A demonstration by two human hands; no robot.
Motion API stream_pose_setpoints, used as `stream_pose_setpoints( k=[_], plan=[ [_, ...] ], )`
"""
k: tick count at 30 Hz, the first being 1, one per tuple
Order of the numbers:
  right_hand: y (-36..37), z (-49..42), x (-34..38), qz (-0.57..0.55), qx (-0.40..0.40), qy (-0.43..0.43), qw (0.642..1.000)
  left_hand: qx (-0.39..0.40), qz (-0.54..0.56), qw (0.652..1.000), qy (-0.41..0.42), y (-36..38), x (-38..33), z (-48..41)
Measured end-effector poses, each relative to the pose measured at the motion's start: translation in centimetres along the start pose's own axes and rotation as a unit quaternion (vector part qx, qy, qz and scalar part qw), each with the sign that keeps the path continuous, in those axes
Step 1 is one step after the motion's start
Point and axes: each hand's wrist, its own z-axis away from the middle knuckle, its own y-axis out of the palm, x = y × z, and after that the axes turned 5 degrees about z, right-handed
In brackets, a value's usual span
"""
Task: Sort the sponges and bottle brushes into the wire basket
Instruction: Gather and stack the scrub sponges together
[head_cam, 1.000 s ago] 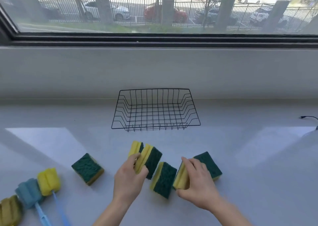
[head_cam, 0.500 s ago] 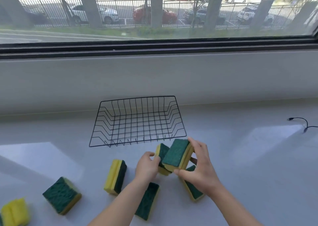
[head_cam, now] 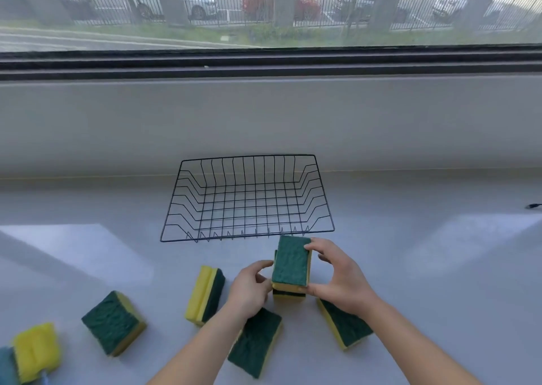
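Two yellow-and-green sponges are stacked, green side up, as one sponge stack point(head_cam: 291, 264) just in front of the black wire basket point(head_cam: 247, 236), which holds nothing. My left hand point(head_cam: 249, 292) grips the stack's left side and my right hand point(head_cam: 340, 276) its right side. Several more sponges lie on the counter: one on edge point(head_cam: 205, 293), one at the left point(head_cam: 113, 323), one under my left wrist point(head_cam: 255, 342), one under my right wrist point(head_cam: 346, 326). A yellow bottle brush head point(head_cam: 36, 351) and a blue one point(head_cam: 6, 365) show at the bottom left.
The grey counter point(head_cam: 425, 267) runs back to a low wall under the window. A black cable end point(head_cam: 533, 206) lies at the far right edge.
Both hands took a sponge each, brought them together and stacked them, and the stack has moved toward the basket's front rim. The view has shifted forward.
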Motion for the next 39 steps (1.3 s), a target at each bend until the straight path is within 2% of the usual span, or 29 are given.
stream_pose_setpoints(
  k=[5,13,19,22,28,32,34,37,39],
  plan=[
    [0.0,-0.2,-0.7,0.012,0.059,-0.004,0.998,0.015,0.019,1.000,0.010,0.2,-0.2,0.0],
    [0.0,0.2,-1.1,0.002,0.086,0.023,0.996,0.014,0.022,1.000,-0.005,0.6,-0.4,0.2],
    [-1.2,0.7,-1.9,-0.001,0.120,0.056,0.991,0.058,0.021,0.998,-0.015,1.2,-0.4,0.3],
    [-1.4,1.2,-2.1,-0.001,0.126,0.074,0.989,0.070,-0.030,0.997,-0.003,1.2,-0.3,0.6],
    [-1.4,3.3,-2.5,-0.033,0.078,0.145,0.986,0.032,-0.109,0.993,0.044,0.2,0.4,2.3],
    [-1.4,5.1,-2.4,0.028,0.042,0.143,0.988,-0.025,-0.173,0.976,0.129,-0.7,0.8,4.0],
    [-1.5,5.6,-2.1,0.062,0.011,0.141,0.988,-0.042,-0.189,0.972,0.135,-1.1,0.7,4.9],
    [-1.4,6.7,-1.5,0.108,-0.032,0.178,0.978,-0.055,-0.333,0.935,0.111,-0.9,1.3,6.5],
    [-0.8,7.8,-0.9,0.160,-0.018,0.225,0.961,-0.057,-0.392,0.914,0.085,-0.4,2.1,7.5]
  ],
)
